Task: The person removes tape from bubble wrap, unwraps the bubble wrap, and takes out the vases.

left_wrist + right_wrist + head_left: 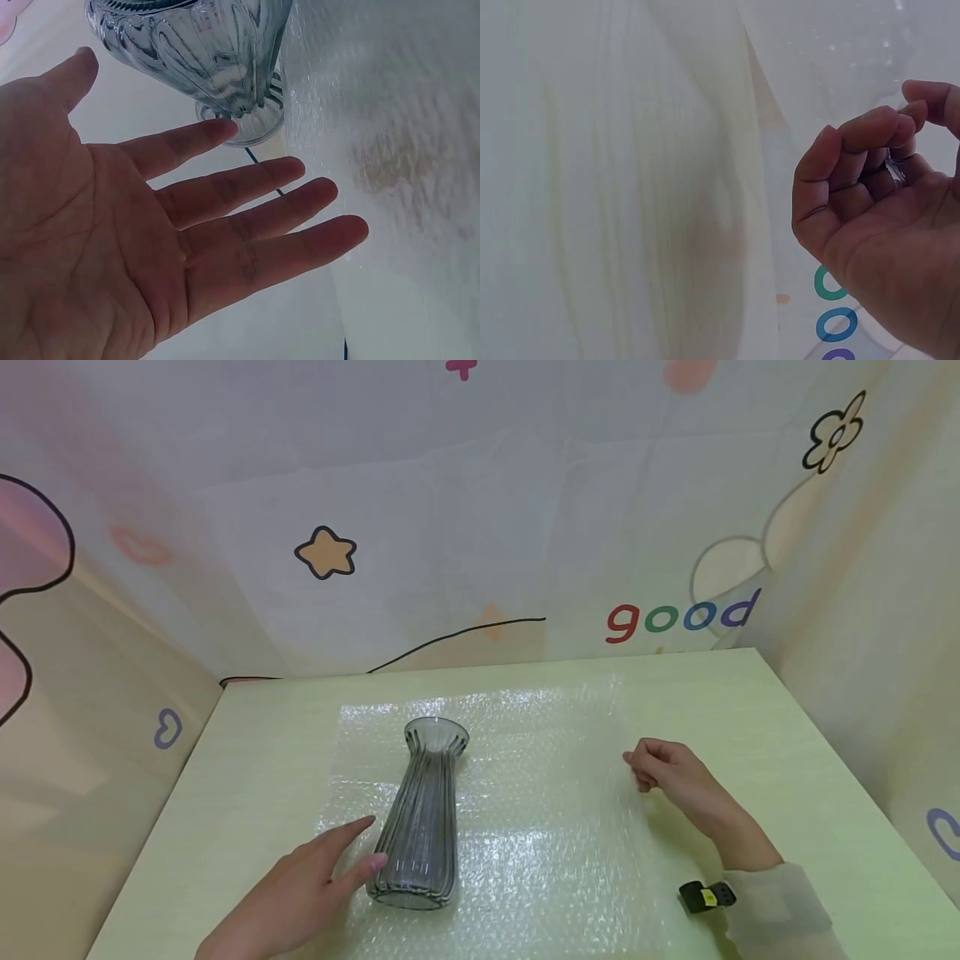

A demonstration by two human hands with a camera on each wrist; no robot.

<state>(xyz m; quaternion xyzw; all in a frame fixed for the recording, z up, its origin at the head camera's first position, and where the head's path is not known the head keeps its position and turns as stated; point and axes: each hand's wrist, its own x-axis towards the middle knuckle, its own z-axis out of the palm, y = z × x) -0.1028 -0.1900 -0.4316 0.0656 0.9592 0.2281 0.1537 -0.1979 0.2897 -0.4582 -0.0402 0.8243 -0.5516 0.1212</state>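
Observation:
A grey fluted glass vase (417, 827) lies on its side on a sheet of bubble wrap (547, 860), its flared mouth facing the back wall. My left hand (300, 881) is beside the vase's lower left side, fingers straight and spread; the thumb tip overlaps the glass edge in the head view. In the left wrist view the palm (82, 225) holds nothing, with the vase (217, 60) beyond the fingers. At the sheet's right edge, my right hand (678, 781) pinches the bubble wrap between thumb and forefinger, the other fingers curled in.
The pale green table (757, 760) shows around the sheet on the left, back and right. Patterned cloth (480, 527) hangs behind it and along both sides. A black band with a yellow mark (707, 897) is at the right sleeve (780, 906).

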